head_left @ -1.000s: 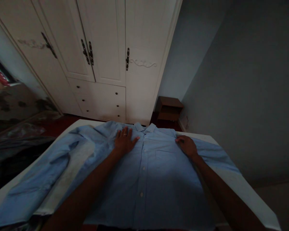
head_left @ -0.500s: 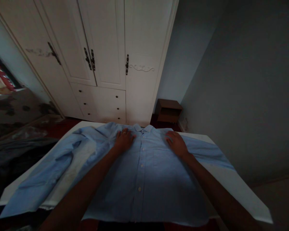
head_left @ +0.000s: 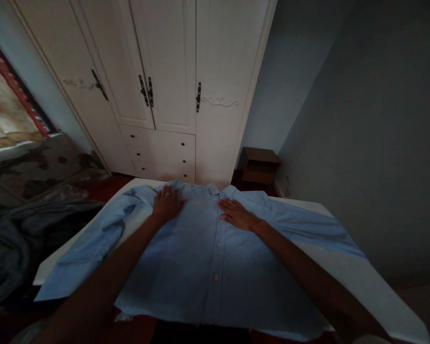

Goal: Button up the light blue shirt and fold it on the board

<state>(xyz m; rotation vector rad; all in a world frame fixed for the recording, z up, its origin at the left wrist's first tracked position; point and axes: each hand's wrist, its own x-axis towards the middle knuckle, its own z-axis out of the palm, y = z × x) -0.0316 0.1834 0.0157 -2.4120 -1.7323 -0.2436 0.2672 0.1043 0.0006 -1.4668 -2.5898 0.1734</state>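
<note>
A light blue button-up shirt (head_left: 186, 253) lies front side up, its collar at the far edge of a white table (head_left: 347, 282) and its hem over the near edge. Both sleeves stretch out sideways; the left one is bent and wrinkled. My left hand (head_left: 166, 204), with a ring on one finger, rests flat near the shirt's left shoulder, fingers spread. Flat on the button placket just below the collar lies my right hand (head_left: 237, 214), fingers stretched out. Neither hand grips the cloth.
A white wardrobe (head_left: 215, 129) with drawers stands beyond the table. To its right is a small brown nightstand (head_left: 261, 160) by the grey wall (head_left: 372, 143). A heap of dark grey cloth (head_left: 17, 243) lies at the left, below a curtained window (head_left: 7, 105).
My right hand has moved left from the shirt's right chest to the button placket. My left hand has slid outward toward the left shoulder. The view has turned slightly left.
</note>
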